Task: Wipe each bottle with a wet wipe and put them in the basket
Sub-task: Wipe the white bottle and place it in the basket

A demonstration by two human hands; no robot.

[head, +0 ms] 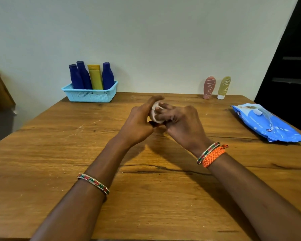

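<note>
Above the middle of the table, my left hand point(137, 122) and my right hand point(182, 122) meet around a crumpled white wet wipe point(155, 112); fingers of both hands curl round it. Whether a bottle is inside the wipe cannot be told. The light blue basket point(89, 96) stands at the far left edge and holds three dark blue bottles point(108, 75) and a yellow tube point(95, 76). A pink tube bottle point(209, 87) and an olive tube bottle point(223, 87) stand upside down on their caps at the far right, against the wall.
A blue pack of wet wipes point(266, 122) lies near the right edge of the wooden table point(59, 162). A dark door frame rises at the far right, and a brown object sits off the table's left side.
</note>
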